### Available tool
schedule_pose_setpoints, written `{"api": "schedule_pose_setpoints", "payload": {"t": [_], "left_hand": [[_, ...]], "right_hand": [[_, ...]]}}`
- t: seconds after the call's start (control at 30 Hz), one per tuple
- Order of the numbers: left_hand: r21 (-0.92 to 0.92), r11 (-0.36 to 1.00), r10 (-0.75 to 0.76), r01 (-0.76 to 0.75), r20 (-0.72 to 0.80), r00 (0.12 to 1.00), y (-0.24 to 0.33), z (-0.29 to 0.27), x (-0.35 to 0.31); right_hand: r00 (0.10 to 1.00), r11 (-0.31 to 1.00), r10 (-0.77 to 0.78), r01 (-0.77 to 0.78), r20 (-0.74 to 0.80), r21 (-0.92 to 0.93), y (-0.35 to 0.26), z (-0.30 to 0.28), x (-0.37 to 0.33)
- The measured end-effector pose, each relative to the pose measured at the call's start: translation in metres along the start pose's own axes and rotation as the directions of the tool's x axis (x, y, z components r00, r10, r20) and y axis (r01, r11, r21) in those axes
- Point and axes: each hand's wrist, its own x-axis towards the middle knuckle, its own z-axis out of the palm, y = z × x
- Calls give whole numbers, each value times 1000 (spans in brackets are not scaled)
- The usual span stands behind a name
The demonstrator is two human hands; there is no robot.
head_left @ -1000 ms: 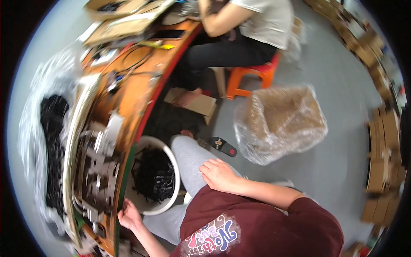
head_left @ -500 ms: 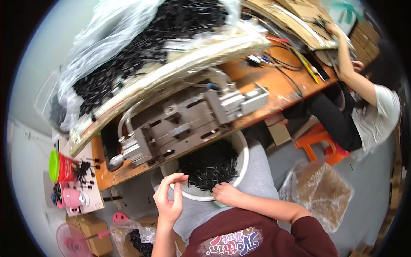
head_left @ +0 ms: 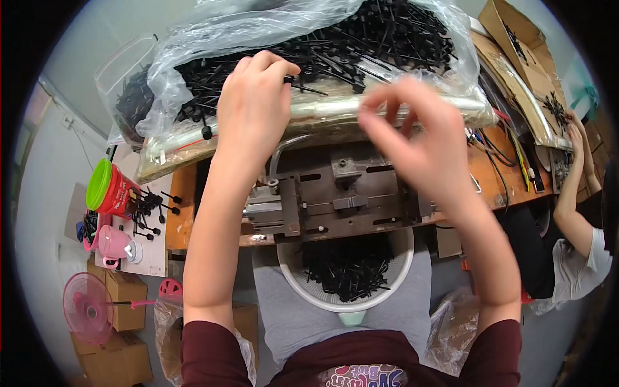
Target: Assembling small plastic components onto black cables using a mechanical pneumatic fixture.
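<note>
Over the front edge of a pile of thin black rod-like parts with thicker ends, my left hand has its fingers curled together. A black part shows at its fingertips, but I cannot make out whether it is gripped or lies in the pile. My right hand, smeared by motion, hovers above the right side of a dark metal fixture. Its thumb and fingers are apart, with nothing visible between them. More black parts fill a white basket on my lap.
Clear plastic sheeting surrounds the pile. Left of the wooden bench are a red bucket, a pink jug and a pink fan. Cables lie to the right, near a seated person handling black parts.
Both hands have risen from the basket to above the bench, the left to the pile and the right over the fixture. The view has turned and shifted.
</note>
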Motion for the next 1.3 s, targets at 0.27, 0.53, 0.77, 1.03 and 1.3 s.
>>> {"api": "schedule_pose_setpoints", "payload": {"t": [0.27,0.53,0.77,1.03,1.3], "left_hand": [[159,987,-21,-28,303,953,-25,25,25],[-191,977,-81,89,52,995,13,-43,-18],[-504,832,-251,232,32,968,62,-71,-64],[-568,785,-192,248,158,969,104,-70,-125],[-394,912,-123,114,3,992,114,-31,-162]], "right_hand": [[971,815,-3,140,238,-562,87,55,87],[923,928,78,71,377,-366,101,19,86],[928,787,-162,327,335,-523,82,-7,55],[920,606,-228,391,320,-693,80,-23,38],[995,861,-99,76,-19,-502,50,-29,12]]}}
